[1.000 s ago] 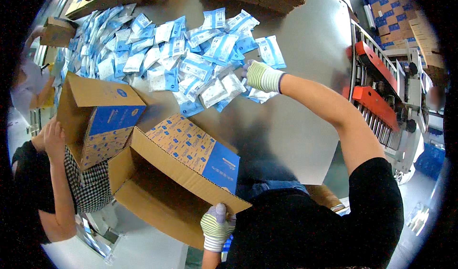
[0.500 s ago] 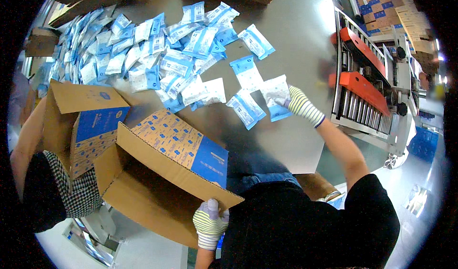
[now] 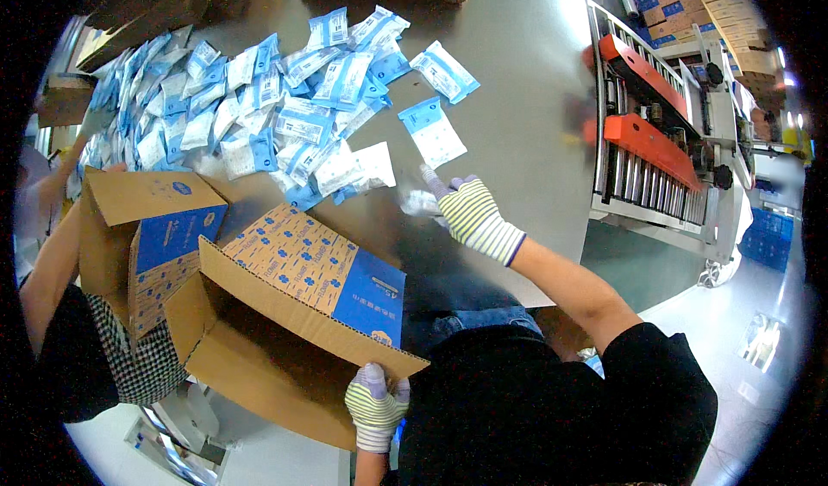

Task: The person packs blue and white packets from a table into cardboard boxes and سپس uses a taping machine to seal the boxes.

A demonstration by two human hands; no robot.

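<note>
From the head view, looking down: the right hand [image 3: 470, 214] in its striped glove is out over the grey tabletop [image 3: 517, 124], fingers curled round a blurred pale sachet [image 3: 420, 201], so that grip is closed on it, though the blur hides exactly how tightly. The sachet sits at the hand's left fingertips, just off the near edge of the big heap of blue-and-white sachets [image 3: 259, 115], which spreads away up and to the left. The open cardboard carton [image 3: 285, 322] lies below and left of that hand, tilted with its mouth facing the person. The left hand [image 3: 376, 404], gloved too, is clenched on the carton's lower flap edge, holding it. It's the right hand that is nearer the heap. A second carton [image 3: 147, 227] stands further left, with another person's arm [image 3: 52, 262] beside it.
</note>
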